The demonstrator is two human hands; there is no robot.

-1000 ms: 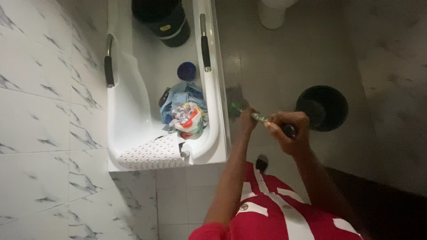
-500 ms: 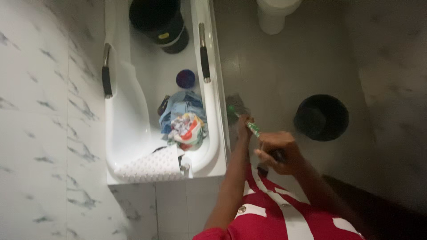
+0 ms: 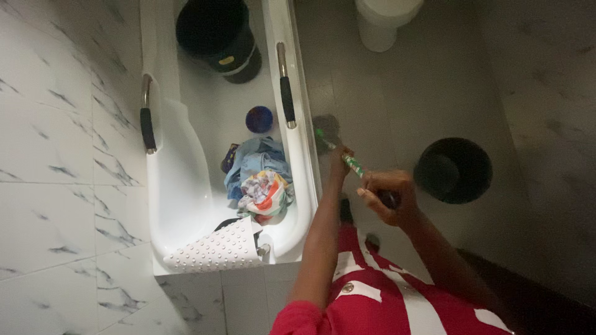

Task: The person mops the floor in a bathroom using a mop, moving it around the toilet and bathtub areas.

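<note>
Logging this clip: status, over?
Left hand and right hand grip green-white stick. Brush end over grey floor. Black round bucket beside.

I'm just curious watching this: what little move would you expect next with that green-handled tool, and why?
Probably a short push of the brush forward along the grey floor. Both the left hand and right hand grip its handle, and its head rests low on the floor beside the white bathtub.

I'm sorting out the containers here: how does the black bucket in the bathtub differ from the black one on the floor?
The bucket in the bathtub stands at the tub's far end and carries a pale band and a small yellow label; the bucket on the floor stands on the grey floor, plain as far as shows. The tub one shows its side wall; the floor one is seen almost straight down its mouth. Both are black and round.
</note>
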